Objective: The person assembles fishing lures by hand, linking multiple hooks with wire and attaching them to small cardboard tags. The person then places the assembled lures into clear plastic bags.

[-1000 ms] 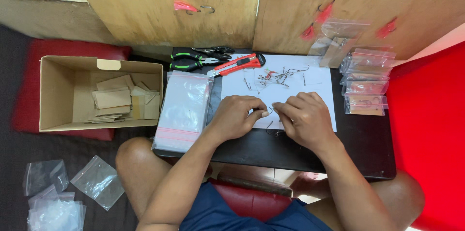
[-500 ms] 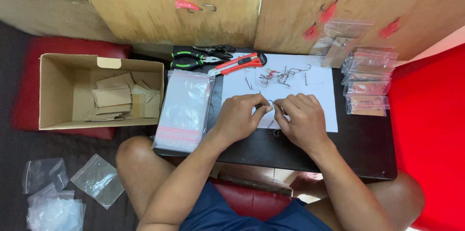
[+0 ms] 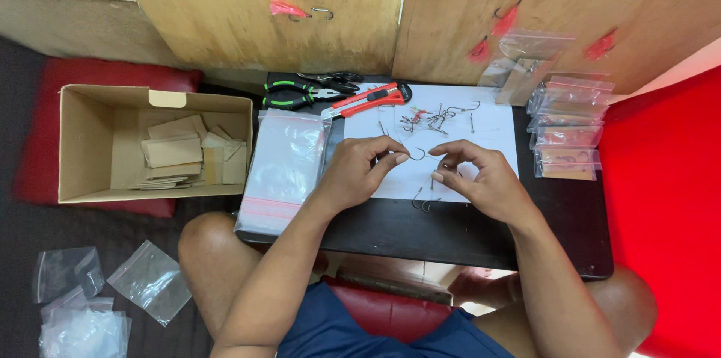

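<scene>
Clear red-striped bags (image 3: 282,166) beside hands (image 3: 359,172) pinching hook (image 3: 417,154).

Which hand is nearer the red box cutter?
Left. The left hand sits just below the red box cutter; the right hand is farther off, below and to its right.

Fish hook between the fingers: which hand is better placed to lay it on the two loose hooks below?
Probably the left hand: its fingertips pinch the fish hook, directly above the loose hooks.
</scene>
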